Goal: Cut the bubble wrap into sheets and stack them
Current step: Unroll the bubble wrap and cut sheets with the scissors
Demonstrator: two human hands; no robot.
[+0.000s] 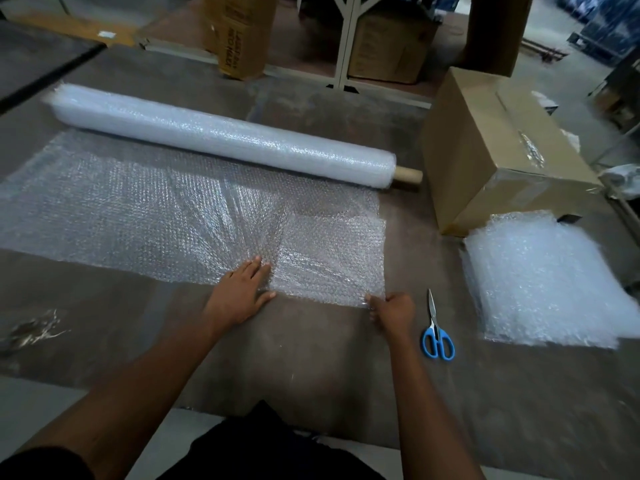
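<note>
A long roll of bubble wrap [221, 135] lies across the brown mat, its unrolled sheet [121, 206] spread toward me. At the sheet's right end a smaller piece [332, 258] lies partly separated, overlapping the rest. My left hand [242, 292] presses flat on the wrap at the piece's left edge, fingers straight. My right hand [393, 311] pinches the piece's near right corner. Blue-handled scissors [437, 329] lie shut on the mat just right of my right hand. A stack of cut sheets [543, 278] sits at the right.
A sealed cardboard box [498, 147] stands behind the stack, close to the roll's cardboard core [408, 175]. More boxes [239, 36] and a white frame leg [344, 43] stand beyond the mat. A plastic scrap [34, 329] lies at the near left.
</note>
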